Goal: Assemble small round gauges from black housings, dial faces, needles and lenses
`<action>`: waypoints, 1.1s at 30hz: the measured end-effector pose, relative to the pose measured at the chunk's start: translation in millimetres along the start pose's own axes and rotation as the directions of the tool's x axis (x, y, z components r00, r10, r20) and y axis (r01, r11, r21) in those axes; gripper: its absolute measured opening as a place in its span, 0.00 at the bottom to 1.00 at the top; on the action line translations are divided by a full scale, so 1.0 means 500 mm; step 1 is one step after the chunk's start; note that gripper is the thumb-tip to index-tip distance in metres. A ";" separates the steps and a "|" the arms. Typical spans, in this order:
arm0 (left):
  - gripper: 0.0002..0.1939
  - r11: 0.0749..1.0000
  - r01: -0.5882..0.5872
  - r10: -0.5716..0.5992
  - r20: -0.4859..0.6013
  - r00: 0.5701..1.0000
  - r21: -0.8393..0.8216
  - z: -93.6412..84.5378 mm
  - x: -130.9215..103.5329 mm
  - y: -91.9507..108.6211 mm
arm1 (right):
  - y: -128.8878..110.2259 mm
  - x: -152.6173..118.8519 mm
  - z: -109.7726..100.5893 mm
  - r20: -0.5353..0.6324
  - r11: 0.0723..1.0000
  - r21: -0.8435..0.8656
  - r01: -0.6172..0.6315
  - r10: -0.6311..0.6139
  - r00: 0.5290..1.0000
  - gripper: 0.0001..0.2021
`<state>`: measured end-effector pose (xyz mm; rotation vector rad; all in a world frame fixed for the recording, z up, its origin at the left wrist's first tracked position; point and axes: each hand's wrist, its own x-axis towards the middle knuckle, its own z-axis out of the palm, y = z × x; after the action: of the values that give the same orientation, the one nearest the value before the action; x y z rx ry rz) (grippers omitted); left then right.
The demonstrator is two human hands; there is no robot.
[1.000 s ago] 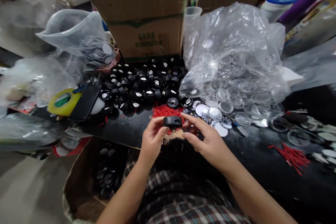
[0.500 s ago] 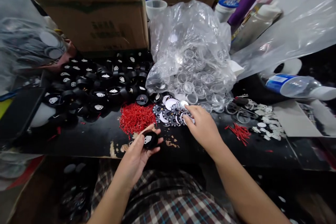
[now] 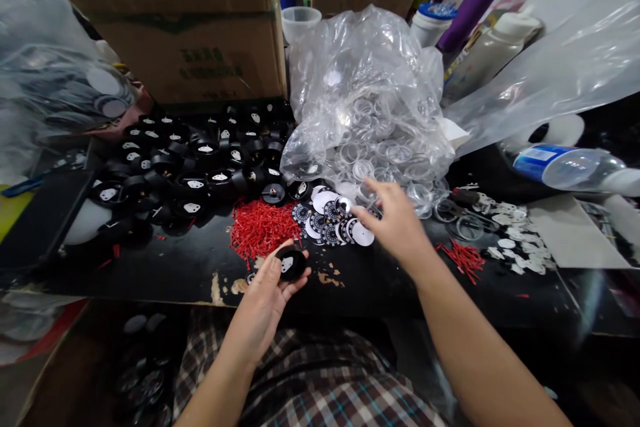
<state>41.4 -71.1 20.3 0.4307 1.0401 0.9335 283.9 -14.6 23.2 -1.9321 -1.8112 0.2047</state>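
My left hand (image 3: 270,290) grips a round black case (image 3: 291,263) with a white plate inside, near the table's front edge. Just behind it lies a heap of small red pieces (image 3: 263,227). My right hand (image 3: 393,220) hovers at the right side of a pile of printed black-and-white discs (image 3: 330,233), thumb and fingers apart, nothing visible between them. A blank white disc (image 3: 363,234) lies at the pile's right end, below my right thumb. Clear rings (image 3: 363,169) spill from a plastic bag (image 3: 370,53) behind the pile.
Many black cases (image 3: 195,183) cover the left rear, before a cardboard box (image 3: 210,53). At right are a smaller red pile (image 3: 463,260), white pieces (image 3: 525,240), a white tray (image 3: 565,227) and a lying plastic bottle (image 3: 565,165). A purple bottle (image 3: 475,3) stands behind.
My right hand has lifted slightly off the discs, its fingers now spread, and more of the pile shows. My left hand still holds the black case. The view has shifted slightly.
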 end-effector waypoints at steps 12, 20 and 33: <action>0.17 0.997 -0.034 0.037 0.040 0.999 -0.068 0.059 0.040 -0.003 | -0.051 -0.123 0.042 0.098 0.987 0.155 0.036 -0.051 0.994 0.19; 0.19 0.997 -0.058 0.057 -0.027 0.998 -0.059 0.047 0.035 -0.004 | -0.048 -0.074 0.042 0.127 0.944 0.312 -0.109 0.073 0.989 0.20; 0.22 0.978 -0.092 0.089 -0.022 0.996 -0.190 0.040 0.023 -0.023 | -0.065 -0.064 0.014 0.128 0.849 0.498 -0.174 0.127 0.984 0.14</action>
<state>66.3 -65.7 15.3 0.3146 0.9388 1.1080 248.2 -43.9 24.6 -1.6938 -1.4589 0.7570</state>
